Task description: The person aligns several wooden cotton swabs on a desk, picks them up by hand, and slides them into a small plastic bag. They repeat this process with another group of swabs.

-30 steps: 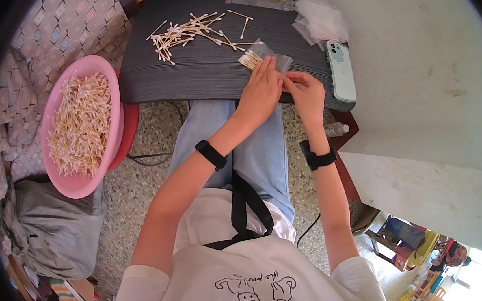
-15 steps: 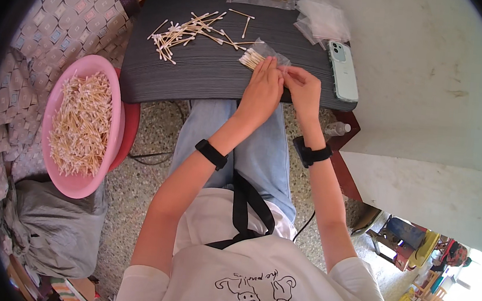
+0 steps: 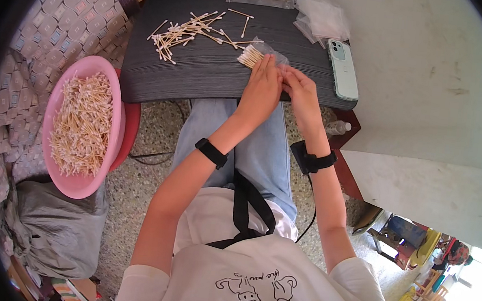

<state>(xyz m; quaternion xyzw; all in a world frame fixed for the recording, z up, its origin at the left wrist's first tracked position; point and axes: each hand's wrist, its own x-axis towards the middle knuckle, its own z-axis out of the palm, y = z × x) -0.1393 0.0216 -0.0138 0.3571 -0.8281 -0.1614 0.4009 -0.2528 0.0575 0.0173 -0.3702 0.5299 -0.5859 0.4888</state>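
Left hand (image 3: 261,91) and right hand (image 3: 302,99): 1 each. Black wristbands (image 3: 211,153): 2. Smartphone (image 3: 343,70): 1. Pink basin (image 3: 78,189): 1. Capped bottle (image 3: 337,128): 1. Swab-holding clear bag (image 3: 277,53): 1. Loose cotton swabs (image 3: 176,37) number dozens; basin swabs (image 3: 83,126) overlap, uncountable. Stacked clear bags (image 3: 324,18): count unclear.

I seem to be in a home. Patterned fabric (image 3: 62,14) drapes well left of my left hand (image 3: 262,91); mixed household clutter (image 3: 412,242) stands behind my right hand (image 3: 303,98).
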